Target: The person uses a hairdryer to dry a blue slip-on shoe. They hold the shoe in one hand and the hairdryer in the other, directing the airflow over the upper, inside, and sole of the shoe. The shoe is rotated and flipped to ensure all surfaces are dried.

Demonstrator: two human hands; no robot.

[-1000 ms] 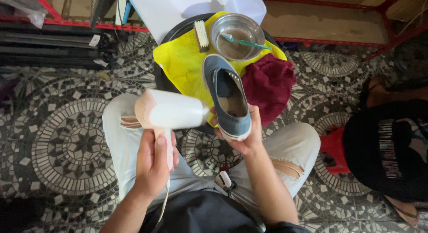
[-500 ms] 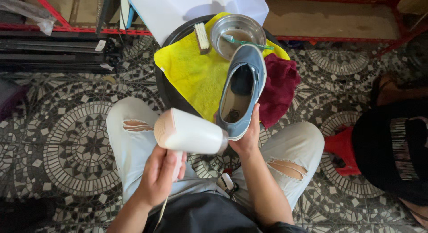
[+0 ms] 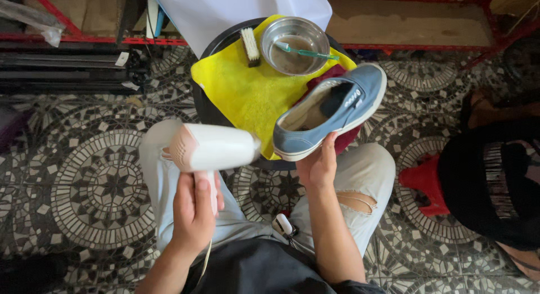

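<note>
Home-like floor workspace: patterned mosaic tile floor [image 3: 84,181], red metal shelving [image 3: 427,46], low round table [image 3: 203,105].

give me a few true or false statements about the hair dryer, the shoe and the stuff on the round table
1. The left hand holds a white hair dryer by its handle. True.
2. The right hand holds a red boot. False: its grip is on a blue canvas shoe with a white sole.
3. The dryer's nozzle points toward the shoe. True.
4. A yellow cloth lies on the round table. True.
5. The metal bowl stands on the floor tiles. False: it stands on the table, at the far edge of the yellow cloth.
6. The toothbrush lies beside the scrub brush on the cloth. False: it rests across the bowl.
</note>
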